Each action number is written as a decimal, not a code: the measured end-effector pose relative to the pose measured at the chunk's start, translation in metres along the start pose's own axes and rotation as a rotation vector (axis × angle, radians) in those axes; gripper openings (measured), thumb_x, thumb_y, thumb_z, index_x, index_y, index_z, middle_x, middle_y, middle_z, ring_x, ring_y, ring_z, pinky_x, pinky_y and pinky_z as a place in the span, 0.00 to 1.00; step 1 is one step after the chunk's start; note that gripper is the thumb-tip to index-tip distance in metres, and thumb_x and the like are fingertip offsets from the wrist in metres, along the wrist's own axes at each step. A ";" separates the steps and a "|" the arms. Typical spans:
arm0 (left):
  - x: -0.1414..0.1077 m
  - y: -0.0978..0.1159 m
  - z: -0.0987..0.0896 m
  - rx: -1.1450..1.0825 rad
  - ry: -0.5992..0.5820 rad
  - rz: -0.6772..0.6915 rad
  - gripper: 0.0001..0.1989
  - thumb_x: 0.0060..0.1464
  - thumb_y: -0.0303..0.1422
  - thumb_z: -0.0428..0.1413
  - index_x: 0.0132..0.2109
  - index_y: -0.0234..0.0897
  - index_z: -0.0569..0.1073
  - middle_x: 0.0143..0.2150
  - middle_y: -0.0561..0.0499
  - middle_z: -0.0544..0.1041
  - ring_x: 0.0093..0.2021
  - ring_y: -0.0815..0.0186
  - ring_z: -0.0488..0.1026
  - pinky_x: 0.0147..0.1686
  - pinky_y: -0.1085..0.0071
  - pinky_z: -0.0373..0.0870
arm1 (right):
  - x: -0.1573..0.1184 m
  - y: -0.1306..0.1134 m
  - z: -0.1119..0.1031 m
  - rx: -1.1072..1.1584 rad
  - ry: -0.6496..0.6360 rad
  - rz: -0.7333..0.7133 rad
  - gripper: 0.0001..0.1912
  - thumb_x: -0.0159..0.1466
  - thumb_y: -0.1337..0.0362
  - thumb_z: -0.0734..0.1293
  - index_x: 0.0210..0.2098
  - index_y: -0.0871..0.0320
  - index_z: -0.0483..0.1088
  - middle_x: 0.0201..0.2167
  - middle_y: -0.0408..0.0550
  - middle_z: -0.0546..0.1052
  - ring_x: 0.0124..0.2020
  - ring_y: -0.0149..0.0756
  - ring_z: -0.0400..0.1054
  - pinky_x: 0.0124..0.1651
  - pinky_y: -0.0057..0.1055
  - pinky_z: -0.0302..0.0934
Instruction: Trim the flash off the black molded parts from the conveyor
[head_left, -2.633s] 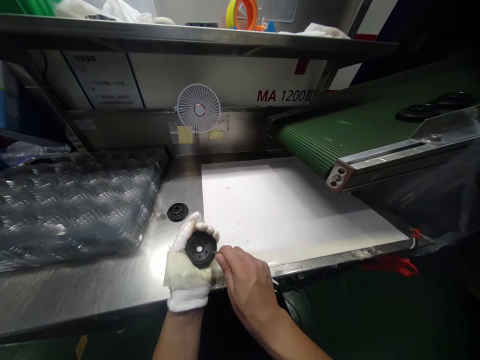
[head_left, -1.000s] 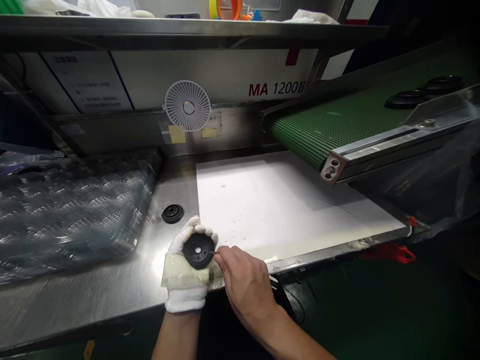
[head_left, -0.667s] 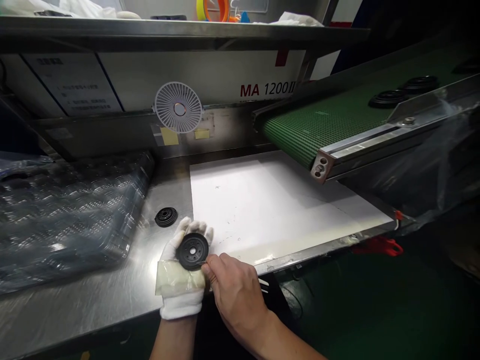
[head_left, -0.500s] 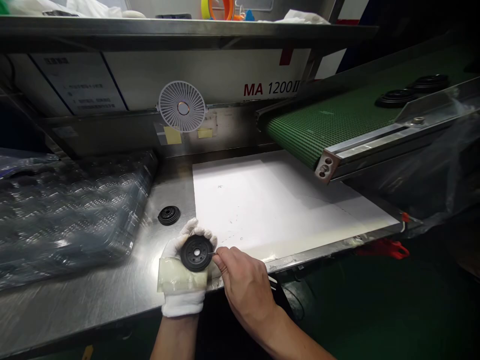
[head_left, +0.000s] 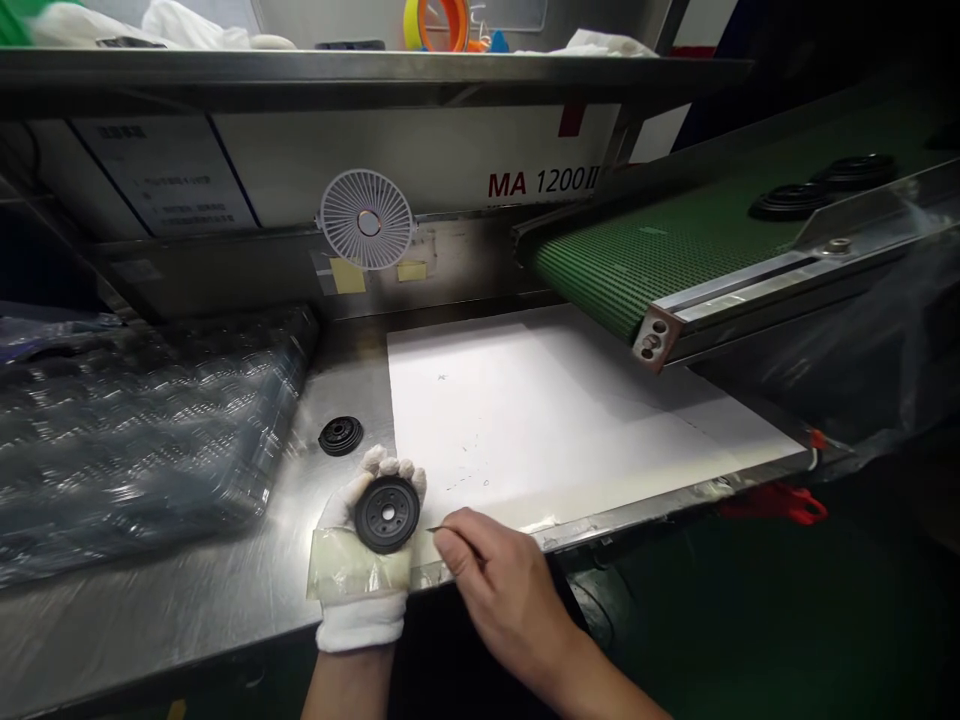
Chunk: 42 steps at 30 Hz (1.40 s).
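A round black ribbed part (head_left: pixel 387 514), like a small pulley wheel with a light centre hole, rests in my left hand (head_left: pixel 341 508). That hand wears a white glove with clear yellowish tape around its wrist, and its fingers curl round the part's far side. My bare right hand (head_left: pixel 501 575) is closed on a thin pointed blade (head_left: pixel 436 530), whose tip shows just right of the part, apart from it. Most of the blade's handle is hidden by my fingers. A second black ribbed part (head_left: pixel 340 436) lies on the metal bench beyond my left hand.
A stack of clear plastic trays (head_left: pixel 150 440) fills the left side. White paper (head_left: pixel 570 400) covers the bench's right. A green conveyor belt (head_left: pixel 637 250) carrying black parts (head_left: pixel 793 201) overhangs it. A small fan (head_left: pixel 367 220) stands behind, under a metal shelf (head_left: pixel 360 75). Red-handled tool (head_left: pixel 776 503) hangs at the edge.
My right hand has drawn the blade away from the black part's rim and turned slightly. My left hand has shifted a little left and down with the part. The view has tilted slightly.
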<state>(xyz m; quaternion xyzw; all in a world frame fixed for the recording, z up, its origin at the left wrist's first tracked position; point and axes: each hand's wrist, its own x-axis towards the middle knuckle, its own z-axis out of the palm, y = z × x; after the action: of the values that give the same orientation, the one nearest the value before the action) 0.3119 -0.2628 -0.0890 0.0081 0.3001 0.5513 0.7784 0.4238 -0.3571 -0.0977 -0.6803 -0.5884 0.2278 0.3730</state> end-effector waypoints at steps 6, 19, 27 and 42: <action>-0.008 0.003 0.007 -0.006 0.048 0.019 0.12 0.50 0.22 0.53 0.42 0.31 0.75 0.36 0.46 0.77 0.41 0.60 0.75 0.47 0.55 0.72 | 0.002 0.024 -0.044 -0.276 0.052 0.167 0.12 0.56 0.58 0.72 0.33 0.51 0.65 0.31 0.34 0.71 0.31 0.32 0.66 0.30 0.26 0.50; -0.012 -0.007 0.006 0.034 0.006 0.009 0.11 0.50 0.22 0.55 0.41 0.33 0.76 0.36 0.45 0.79 0.41 0.58 0.76 0.47 0.55 0.73 | 0.005 0.001 -0.027 -0.131 -0.053 0.094 0.18 0.59 0.45 0.67 0.33 0.51 0.63 0.28 0.36 0.71 0.29 0.35 0.65 0.28 0.27 0.51; -0.013 -0.013 0.010 0.037 -0.051 0.072 0.08 0.51 0.26 0.55 0.39 0.34 0.76 0.34 0.47 0.78 0.39 0.62 0.76 0.47 0.58 0.73 | 0.001 -0.003 -0.002 -0.280 0.065 -0.132 0.17 0.71 0.54 0.50 0.31 0.53 0.60 0.27 0.40 0.70 0.26 0.36 0.64 0.28 0.30 0.48; -0.021 0.003 0.017 0.000 -0.085 -0.102 0.15 0.52 0.28 0.51 0.46 0.33 0.75 0.48 0.38 0.76 0.53 0.47 0.69 0.52 0.40 0.63 | 0.001 0.035 -0.053 0.156 -0.038 0.052 0.24 0.69 0.57 0.53 0.64 0.45 0.51 0.49 0.49 0.69 0.43 0.38 0.68 0.47 0.36 0.64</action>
<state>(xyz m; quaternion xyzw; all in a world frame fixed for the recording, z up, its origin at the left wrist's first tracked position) 0.3126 -0.2744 -0.0646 0.0164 0.2669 0.5100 0.8176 0.4859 -0.3695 -0.0915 -0.6599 -0.5578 0.2956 0.4075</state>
